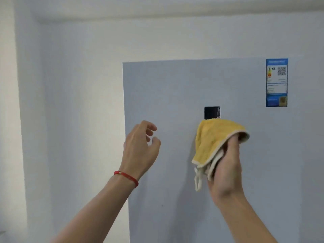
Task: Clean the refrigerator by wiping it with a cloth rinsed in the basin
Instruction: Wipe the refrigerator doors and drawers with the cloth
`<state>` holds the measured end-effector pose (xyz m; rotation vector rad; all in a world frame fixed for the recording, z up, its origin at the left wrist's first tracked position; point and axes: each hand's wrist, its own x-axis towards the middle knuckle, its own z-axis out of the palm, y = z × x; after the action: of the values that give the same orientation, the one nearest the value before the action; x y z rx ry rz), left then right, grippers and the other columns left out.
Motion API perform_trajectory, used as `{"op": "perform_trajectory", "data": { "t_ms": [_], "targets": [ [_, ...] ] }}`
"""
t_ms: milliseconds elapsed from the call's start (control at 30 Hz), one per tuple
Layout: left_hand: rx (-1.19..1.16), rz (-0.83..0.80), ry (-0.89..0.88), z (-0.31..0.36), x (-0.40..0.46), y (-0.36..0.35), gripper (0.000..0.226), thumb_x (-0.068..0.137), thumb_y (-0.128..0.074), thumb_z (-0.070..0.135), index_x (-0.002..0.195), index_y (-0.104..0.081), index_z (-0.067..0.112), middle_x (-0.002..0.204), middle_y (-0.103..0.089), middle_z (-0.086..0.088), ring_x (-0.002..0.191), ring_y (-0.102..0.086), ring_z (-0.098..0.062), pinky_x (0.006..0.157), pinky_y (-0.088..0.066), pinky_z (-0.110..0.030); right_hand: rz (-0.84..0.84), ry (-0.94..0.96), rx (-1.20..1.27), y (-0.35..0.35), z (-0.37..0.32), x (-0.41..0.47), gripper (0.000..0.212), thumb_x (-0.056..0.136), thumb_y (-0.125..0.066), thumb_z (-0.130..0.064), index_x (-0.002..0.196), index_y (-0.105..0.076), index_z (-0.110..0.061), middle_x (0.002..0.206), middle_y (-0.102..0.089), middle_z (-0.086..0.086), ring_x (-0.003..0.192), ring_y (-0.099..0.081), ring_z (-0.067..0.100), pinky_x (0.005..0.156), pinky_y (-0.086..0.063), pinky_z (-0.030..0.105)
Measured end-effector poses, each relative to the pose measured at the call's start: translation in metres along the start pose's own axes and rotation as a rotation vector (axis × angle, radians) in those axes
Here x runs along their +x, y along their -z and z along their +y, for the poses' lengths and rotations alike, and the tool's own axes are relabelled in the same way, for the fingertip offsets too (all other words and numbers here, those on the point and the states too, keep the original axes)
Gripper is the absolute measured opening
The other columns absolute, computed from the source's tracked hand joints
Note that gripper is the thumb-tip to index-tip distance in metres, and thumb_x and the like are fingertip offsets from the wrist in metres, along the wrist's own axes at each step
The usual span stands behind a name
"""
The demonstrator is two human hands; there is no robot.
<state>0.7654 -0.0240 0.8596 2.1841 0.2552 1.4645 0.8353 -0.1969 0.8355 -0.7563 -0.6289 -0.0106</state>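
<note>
Head view: right hand [226,165] bunching yellow cloth [215,137] against refrigerator door [175,88], just under black square panel [212,112], fingers curled round its folds, probably for pressure while wiping. Left hand [140,148] raised near door's left edge, fingers loosely curled, holding nothing. Cloth textured, pale-edged, crumpled, one corner dangling.

The cloth [208,141] sits in the right grip [226,165] against the refrigerator door [175,85], just below a small panel [212,112]. The left grip [140,148] hangs left of it at the door's edge. A label [276,82] is up to the right.
</note>
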Motion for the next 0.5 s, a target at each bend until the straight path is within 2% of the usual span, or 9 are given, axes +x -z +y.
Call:
{"op": "perform_trajectory", "data": {
  "t_ms": [33, 67, 100, 167, 200, 267, 400, 500],
  "targets": [
    [0.006, 0.03, -0.021, -0.001, 0.018, 0.011, 0.023, 0.087, -0.061, 0.009, 0.104, -0.063, 0.024, 0.098, -0.063, 0.01, 0.088, -0.062, -0.008, 0.083, -0.05, -0.029, -0.024, 0.178, -0.162, -0.023, 0.003, 0.015, 0.054, 0.104, -0.036, -0.058, 0.146, -0.054, -0.03, 0.144, -0.057, -0.02, 0.129, -0.054, -0.003, 0.114, -0.04, 0.031],
    [0.006, 0.053, -0.028, -0.002, 0.031, 0.017, 0.026, 0.085, -0.058, 0.006, 0.103, -0.064, 0.023, 0.098, -0.063, 0.009, 0.088, -0.062, -0.008, 0.085, -0.049, -0.029, -0.066, 0.349, -0.364, -0.04, 0.009, 0.028, 0.06, 0.103, -0.035, -0.053, 0.158, -0.036, -0.029, 0.156, -0.04, -0.027, 0.142, -0.037, -0.009, 0.124, -0.026, 0.027],
    [0.009, 0.078, -0.041, -0.002, 0.046, 0.024, 0.028, 0.084, -0.056, 0.003, 0.103, -0.064, 0.022, 0.098, -0.064, 0.008, 0.089, -0.061, -0.008, 0.086, -0.049, -0.029, -0.117, 0.485, -0.598, -0.057, 0.021, 0.043, 0.064, 0.104, -0.033, -0.05, 0.163, -0.02, -0.029, 0.164, -0.024, -0.029, 0.151, -0.021, -0.008, 0.128, -0.015, 0.027],
    [0.014, 0.128, -0.078, -0.006, 0.07, 0.034, 0.03, 0.082, -0.054, 0.0, 0.102, -0.065, 0.02, 0.1, -0.064, 0.004, 0.09, -0.06, -0.012, 0.089, -0.049, -0.031, -0.171, 0.648, -1.147, -0.072, 0.053, 0.073, 0.072, 0.106, -0.024, -0.054, 0.166, 0.002, -0.024, 0.174, 0.006, -0.007, 0.159, 0.009, 0.01, 0.13, 0.0, 0.045],
    [0.015, 0.154, -0.095, -0.009, 0.08, 0.039, 0.03, 0.081, -0.054, -0.001, 0.101, -0.065, 0.019, 0.101, -0.064, 0.002, 0.091, -0.059, -0.013, 0.089, -0.049, -0.032, -0.178, 0.708, -1.394, -0.078, 0.067, 0.083, 0.075, 0.105, -0.019, -0.058, 0.166, 0.005, -0.02, 0.173, 0.015, 0.004, 0.159, 0.018, 0.019, 0.129, 0.003, 0.052],
    [0.026, 0.194, -0.115, -0.015, 0.098, 0.049, 0.03, 0.081, -0.055, -0.002, 0.103, -0.064, 0.017, 0.105, -0.06, 0.001, 0.095, -0.057, -0.017, 0.087, -0.046, -0.03, -0.231, 0.841, -1.658, -0.091, 0.086, 0.096, 0.076, 0.106, -0.018, -0.059, 0.166, 0.0, -0.015, 0.171, 0.015, 0.016, 0.158, 0.019, 0.03, 0.128, 0.002, 0.057],
    [0.095, 0.275, -0.202, -0.022, 0.128, 0.069, 0.033, 0.081, -0.056, -0.003, 0.108, -0.064, 0.013, 0.114, -0.055, -0.001, 0.104, -0.05, -0.02, 0.077, -0.03, -0.015, -0.356, 1.087, -1.751, -0.141, 0.074, 0.128, 0.065, 0.107, -0.022, -0.053, 0.165, -0.019, -0.025, 0.174, -0.005, 0.009, 0.161, -0.001, 0.028, 0.127, -0.011, 0.053],
    [0.152, 0.292, -0.299, -0.021, 0.15, 0.078, 0.034, 0.082, -0.054, -0.003, 0.111, -0.064, 0.012, 0.117, -0.057, -0.003, 0.106, -0.05, -0.023, 0.078, -0.035, -0.023, -0.319, 1.164, -1.829, -0.182, 0.051, 0.161, 0.069, 0.101, -0.026, -0.053, 0.165, -0.015, -0.031, 0.174, -0.008, 0.007, 0.161, -0.006, 0.028, 0.127, -0.012, 0.052]
  ]
}}
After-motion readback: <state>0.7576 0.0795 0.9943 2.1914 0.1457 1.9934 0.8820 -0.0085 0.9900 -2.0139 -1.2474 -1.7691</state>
